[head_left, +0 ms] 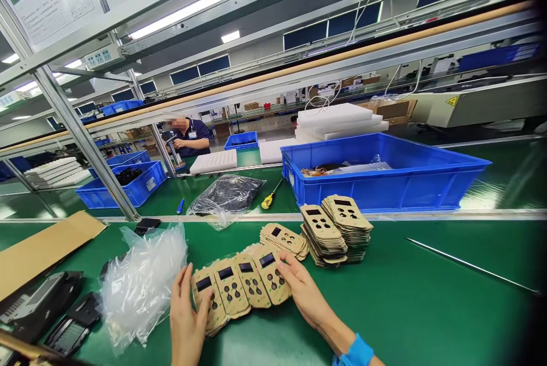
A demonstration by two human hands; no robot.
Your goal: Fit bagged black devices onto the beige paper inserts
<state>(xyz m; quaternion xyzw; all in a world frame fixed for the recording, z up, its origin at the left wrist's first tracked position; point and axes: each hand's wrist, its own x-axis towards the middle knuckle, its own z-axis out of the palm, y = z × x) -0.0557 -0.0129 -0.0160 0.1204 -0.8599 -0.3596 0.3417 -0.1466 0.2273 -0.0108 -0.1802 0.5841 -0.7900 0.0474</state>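
Observation:
A fanned row of thin tan panels, each with a dark rectangular window, round holes and small green marks, stretches between my hands just over the green bench. My left hand holds the left end, thumb across the front and fingers along the outer edge. At the other end, my right hand grips the rightmost panel by its upper right edge. Behind the row lies a slumped pile of similar panels. Two taller stacks, a nearer one and a farther one, stand to its right.
Clear plastic bags lie left of my hands, beside black device housings and cardboard. A blue bin, yellow screwdriver and bagged black parts sit behind. A thin metal rod lies right. Another person works beyond.

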